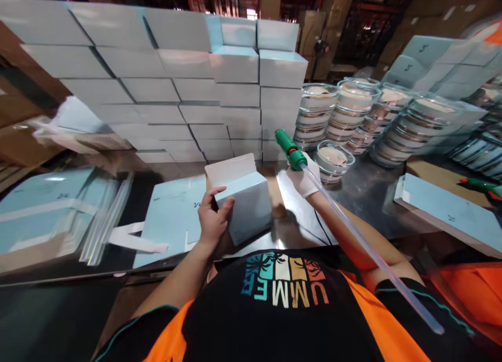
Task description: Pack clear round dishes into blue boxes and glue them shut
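My bare left hand (214, 215) grips the left side of a light blue cardboard box (251, 210), thumb on its near face. The box is tilted, and one pale flap (230, 169) stands up at its far edge. In my right hand (306, 178), which wears a white glove, is a green hot glue gun (290, 148). Its nozzle end cannot be made out clearly. A long clear glue stick (368, 252) sticks out of its back, over my right forearm. The gun is apart from the box, to its right.
A wall of stacked white boxes (164, 85) rises behind. Stacked glass containers (356, 105) stand at right, one short stack (333, 160) near my right hand. Flat blue cartons (168, 210), loose glue sticks (105, 221) and paper strips (133, 239) lie left. Another blue carton (451, 210) lies right.
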The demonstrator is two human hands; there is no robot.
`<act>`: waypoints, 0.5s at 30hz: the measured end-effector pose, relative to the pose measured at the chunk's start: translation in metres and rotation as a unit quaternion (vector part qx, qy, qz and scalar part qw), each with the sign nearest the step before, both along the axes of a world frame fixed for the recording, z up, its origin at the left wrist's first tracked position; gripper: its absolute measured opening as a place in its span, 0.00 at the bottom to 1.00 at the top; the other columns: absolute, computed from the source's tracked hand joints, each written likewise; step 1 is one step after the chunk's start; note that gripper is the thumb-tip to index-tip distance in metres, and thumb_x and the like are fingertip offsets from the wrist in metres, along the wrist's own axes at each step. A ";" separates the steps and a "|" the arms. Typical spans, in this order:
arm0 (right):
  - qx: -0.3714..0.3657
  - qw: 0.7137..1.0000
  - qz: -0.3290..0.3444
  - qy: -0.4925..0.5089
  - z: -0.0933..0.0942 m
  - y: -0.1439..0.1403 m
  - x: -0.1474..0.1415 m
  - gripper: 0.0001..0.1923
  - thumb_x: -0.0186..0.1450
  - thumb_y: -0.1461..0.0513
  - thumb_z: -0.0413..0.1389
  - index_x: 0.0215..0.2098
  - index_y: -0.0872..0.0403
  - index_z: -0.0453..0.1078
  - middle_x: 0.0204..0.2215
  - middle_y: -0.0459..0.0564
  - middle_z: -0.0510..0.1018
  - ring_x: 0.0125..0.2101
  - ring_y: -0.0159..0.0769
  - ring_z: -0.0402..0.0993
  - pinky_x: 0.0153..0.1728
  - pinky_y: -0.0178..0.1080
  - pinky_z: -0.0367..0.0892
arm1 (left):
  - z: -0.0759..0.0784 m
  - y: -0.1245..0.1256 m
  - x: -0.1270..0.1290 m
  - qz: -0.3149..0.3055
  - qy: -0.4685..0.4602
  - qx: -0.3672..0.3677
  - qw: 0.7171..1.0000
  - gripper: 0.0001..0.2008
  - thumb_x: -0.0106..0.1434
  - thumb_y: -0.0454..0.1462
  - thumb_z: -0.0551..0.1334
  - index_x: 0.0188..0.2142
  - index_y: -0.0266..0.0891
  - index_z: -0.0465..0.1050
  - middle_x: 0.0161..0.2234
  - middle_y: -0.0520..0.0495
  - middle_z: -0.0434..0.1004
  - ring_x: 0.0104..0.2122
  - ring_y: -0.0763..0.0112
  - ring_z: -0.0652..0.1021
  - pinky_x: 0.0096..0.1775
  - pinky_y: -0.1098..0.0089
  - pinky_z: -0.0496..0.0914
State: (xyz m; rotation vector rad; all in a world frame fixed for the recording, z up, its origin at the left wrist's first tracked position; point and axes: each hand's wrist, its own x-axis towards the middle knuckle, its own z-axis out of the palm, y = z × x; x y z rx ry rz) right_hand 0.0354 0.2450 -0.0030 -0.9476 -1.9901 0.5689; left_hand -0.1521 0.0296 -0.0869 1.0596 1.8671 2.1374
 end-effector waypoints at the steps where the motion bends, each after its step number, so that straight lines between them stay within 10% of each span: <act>1: 0.004 1.000 -0.014 -0.005 0.002 0.002 -0.001 0.03 0.69 0.68 0.60 0.40 0.56 0.76 0.33 0.48 0.81 0.38 0.42 0.78 0.52 0.49 0.77 | -0.001 0.000 -0.001 -0.003 -0.007 -0.001 1.000 0.30 0.58 0.59 0.75 0.47 0.40 0.80 0.40 0.46 0.81 0.40 0.61 0.79 0.45 0.65 0.73; 15: 0.030 0.993 0.113 -0.026 0.009 -0.056 0.028 0.12 0.65 0.63 0.59 0.46 0.51 0.80 0.43 0.53 0.87 0.45 0.49 0.85 0.58 0.53 0.79 | 0.000 0.002 -0.003 0.004 0.000 0.018 1.000 0.31 0.58 0.62 0.74 0.46 0.40 0.80 0.40 0.45 0.81 0.39 0.61 0.79 0.43 0.65 0.72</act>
